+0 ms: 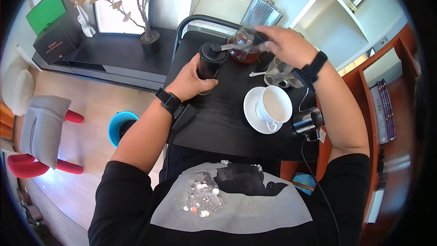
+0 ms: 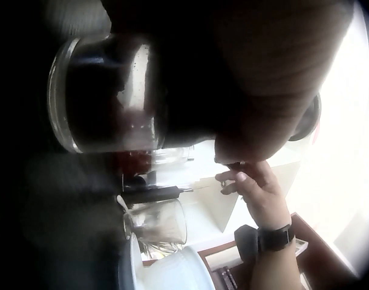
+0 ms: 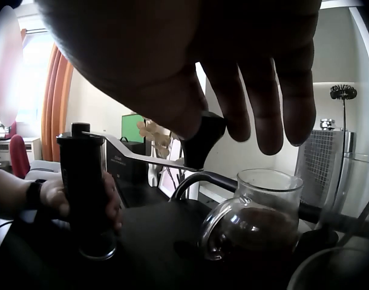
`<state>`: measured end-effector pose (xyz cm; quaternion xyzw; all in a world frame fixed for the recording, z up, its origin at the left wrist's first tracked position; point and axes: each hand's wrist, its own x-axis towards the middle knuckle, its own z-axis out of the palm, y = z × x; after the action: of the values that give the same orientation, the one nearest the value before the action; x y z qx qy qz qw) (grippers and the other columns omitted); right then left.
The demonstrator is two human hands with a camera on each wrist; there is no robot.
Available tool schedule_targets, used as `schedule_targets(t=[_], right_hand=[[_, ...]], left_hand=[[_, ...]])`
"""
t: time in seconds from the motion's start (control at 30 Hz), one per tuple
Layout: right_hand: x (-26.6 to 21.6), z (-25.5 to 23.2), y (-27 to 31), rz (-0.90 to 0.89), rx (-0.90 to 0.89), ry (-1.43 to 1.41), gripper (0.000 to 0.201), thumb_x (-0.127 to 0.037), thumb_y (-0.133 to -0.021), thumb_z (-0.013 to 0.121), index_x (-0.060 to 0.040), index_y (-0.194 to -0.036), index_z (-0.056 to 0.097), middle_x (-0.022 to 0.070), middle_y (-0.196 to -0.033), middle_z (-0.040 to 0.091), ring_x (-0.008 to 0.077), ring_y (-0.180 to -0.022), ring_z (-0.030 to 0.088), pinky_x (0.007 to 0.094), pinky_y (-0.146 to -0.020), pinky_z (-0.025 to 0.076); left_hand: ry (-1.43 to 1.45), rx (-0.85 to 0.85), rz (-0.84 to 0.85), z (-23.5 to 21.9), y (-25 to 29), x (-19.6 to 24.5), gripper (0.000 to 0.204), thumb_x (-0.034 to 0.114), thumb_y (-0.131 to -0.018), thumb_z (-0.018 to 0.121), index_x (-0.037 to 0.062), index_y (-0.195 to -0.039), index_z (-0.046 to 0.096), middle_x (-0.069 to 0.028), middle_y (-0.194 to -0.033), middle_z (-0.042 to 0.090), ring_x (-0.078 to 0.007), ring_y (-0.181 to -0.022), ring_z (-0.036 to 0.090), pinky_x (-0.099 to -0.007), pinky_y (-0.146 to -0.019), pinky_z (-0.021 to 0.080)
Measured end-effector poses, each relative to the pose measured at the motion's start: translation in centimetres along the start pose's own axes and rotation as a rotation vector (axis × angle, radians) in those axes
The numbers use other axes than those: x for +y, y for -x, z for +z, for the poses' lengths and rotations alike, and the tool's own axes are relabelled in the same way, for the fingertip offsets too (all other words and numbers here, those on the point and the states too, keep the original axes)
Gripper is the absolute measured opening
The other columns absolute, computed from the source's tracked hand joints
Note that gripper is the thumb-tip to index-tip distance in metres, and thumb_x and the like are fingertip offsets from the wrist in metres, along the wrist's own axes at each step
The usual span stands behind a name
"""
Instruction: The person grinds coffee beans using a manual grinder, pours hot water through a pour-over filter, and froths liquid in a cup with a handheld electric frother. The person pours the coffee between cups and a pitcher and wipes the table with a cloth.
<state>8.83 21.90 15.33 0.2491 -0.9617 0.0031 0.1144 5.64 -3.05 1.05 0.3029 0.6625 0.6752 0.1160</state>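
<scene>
A black hand coffee grinder (image 1: 211, 66) stands upright at the table's left side, with a clear glass bottom (image 2: 106, 96). My left hand (image 1: 187, 81) grips its body, the thumb wrapped across the front. From its top a flat metal crank arm (image 3: 136, 156) reaches right to a black knob (image 3: 204, 138). My right hand (image 1: 291, 45) pinches that knob between thumb and index finger; the other fingers hang down loosely. Below the right hand is a glass carafe (image 3: 254, 226) of reddish-brown liquid. The head view shows the crank overlapping the carafe.
On the black table (image 1: 218, 130) are a white cup (image 1: 276, 102) on a saucer (image 1: 251, 109), a glass vessel (image 1: 273, 74) and a steel pitcher (image 1: 304, 122). A metal flask (image 1: 261, 11) stands behind the carafe. A black rail (image 1: 200, 17) edges the table's back. Shelves stand right.
</scene>
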Motion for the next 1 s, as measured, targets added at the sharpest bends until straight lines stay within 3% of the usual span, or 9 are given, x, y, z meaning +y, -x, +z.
schedule_targets(t=[0.07, 0.27, 0.4, 0.43, 0.63, 0.67, 0.73, 0.8, 1.0], right_hand=[[0.0, -0.2, 0.3, -0.032, 0.018, -0.013, 0.035, -0.013, -0.079, 0.055, -0.0051, -0.112, 0.049, 0.0154, -0.093, 0.057, 0.0314, -0.086, 0.055, 0.0377, -0.08, 0.044], [-6.9, -4.7, 2.9, 0.072, -0.311, -0.18, 0.035, -0.016, -0.071, 0.065, -0.0006, -0.099, 0.051, 0.0144, -0.079, 0.054, 0.0266, -0.068, 0.054, 0.0339, -0.063, 0.044], [-11.7, -4.1, 2.3, -0.25, -0.265, -0.249, 0.031, -0.017, -0.07, 0.063, -0.0038, -0.095, 0.05, 0.0133, -0.087, 0.055, 0.0327, -0.078, 0.055, 0.039, -0.07, 0.043], [-13.0, -4.5, 1.1, -0.253, -0.409, -0.233, 0.036, -0.019, -0.069, 0.066, -0.0047, -0.098, 0.05, 0.0104, -0.083, 0.053, 0.0295, -0.079, 0.053, 0.036, -0.069, 0.043], [-15.9, -1.5, -7.0, -0.631, -0.246, -0.156, 0.029, -0.017, -0.071, 0.063, -0.0045, -0.093, 0.049, 0.0099, -0.085, 0.049, 0.0281, -0.083, 0.053, 0.0373, -0.07, 0.044], [-15.8, -0.7, -8.6, -0.657, -0.114, -0.148, 0.022, -0.02, -0.074, 0.059, -0.003, -0.088, 0.056, 0.0133, -0.082, 0.059, 0.0306, -0.082, 0.058, 0.0377, -0.068, 0.048], [-15.5, -0.4, -11.8, -0.618, -0.176, -0.111, 0.028, -0.023, -0.074, 0.058, -0.0033, -0.093, 0.051, 0.0132, -0.09, 0.052, 0.0314, -0.084, 0.053, 0.0409, -0.072, 0.043], [-14.7, 0.5, -14.5, -0.573, -0.067, -0.037, 0.027, -0.026, -0.075, 0.059, -0.0038, -0.09, 0.057, 0.0138, -0.083, 0.061, 0.0299, -0.082, 0.059, 0.0392, -0.071, 0.047], [-8.3, -0.1, -18.4, -0.312, -0.234, 0.159, 0.028, -0.024, -0.07, 0.057, 0.001, -0.083, 0.06, 0.0222, -0.081, 0.059, 0.0355, -0.08, 0.057, 0.0413, -0.073, 0.044]], left_hand=[[-0.025, 0.041, 0.017, -0.1, 0.1, -0.1, 0.049, 0.012, -0.064, 0.069, 0.0033, -0.106, 0.045, -0.006, -0.091, 0.054, -0.0144, -0.086, 0.05, -0.0281, -0.08, 0.041], [-0.021, 0.08, 0.031, -0.3, -0.4, -0.6, 0.043, 0.015, -0.063, 0.069, 0.0026, -0.097, 0.047, -0.0084, -0.085, 0.055, -0.0159, -0.08, 0.051, -0.0286, -0.075, 0.042], [-0.002, 0.068, -0.011, -0.3, -0.6, -1.2, 0.043, 0.016, -0.063, 0.069, 0.0027, -0.098, 0.047, -0.0084, -0.084, 0.055, -0.0155, -0.08, 0.051, -0.0286, -0.075, 0.042], [0.006, 0.059, 0.004, -0.3, -0.7, -1.4, 0.043, 0.015, -0.063, 0.069, 0.0024, -0.098, 0.047, -0.0086, -0.084, 0.055, -0.0152, -0.08, 0.051, -0.0289, -0.075, 0.042], [-0.172, 0.056, 0.183, -0.1, -0.4, -1.2, 0.046, 0.009, -0.064, 0.068, 0.0006, -0.103, 0.046, -0.0095, -0.087, 0.057, -0.0153, -0.085, 0.052, -0.0285, -0.078, 0.042], [-0.244, 0.047, 0.222, -0.2, -0.4, -1.3, 0.047, 0.009, -0.064, 0.068, 0.0004, -0.104, 0.045, -0.0095, -0.088, 0.057, -0.0154, -0.086, 0.052, -0.0285, -0.079, 0.042], [-0.385, 0.021, 0.301, -0.2, -0.6, -1.3, 0.048, 0.008, -0.064, 0.068, 0.0, -0.105, 0.045, -0.0096, -0.09, 0.057, -0.0157, -0.088, 0.052, -0.0285, -0.08, 0.042], [-0.021, -0.02, -0.003, -0.3, -0.8, -0.8, 0.05, 0.008, -0.064, 0.068, 0.0, -0.108, 0.045, -0.011, -0.092, 0.057, -0.018, -0.09, 0.053, -0.0292, -0.082, 0.041], [-0.038, 0.055, 0.119, -0.1, -0.9, -1.1, 0.049, 0.012, -0.063, 0.068, 0.0002, -0.104, 0.046, -0.0127, -0.09, 0.055, -0.0205, -0.086, 0.054, -0.03, -0.081, 0.041]])
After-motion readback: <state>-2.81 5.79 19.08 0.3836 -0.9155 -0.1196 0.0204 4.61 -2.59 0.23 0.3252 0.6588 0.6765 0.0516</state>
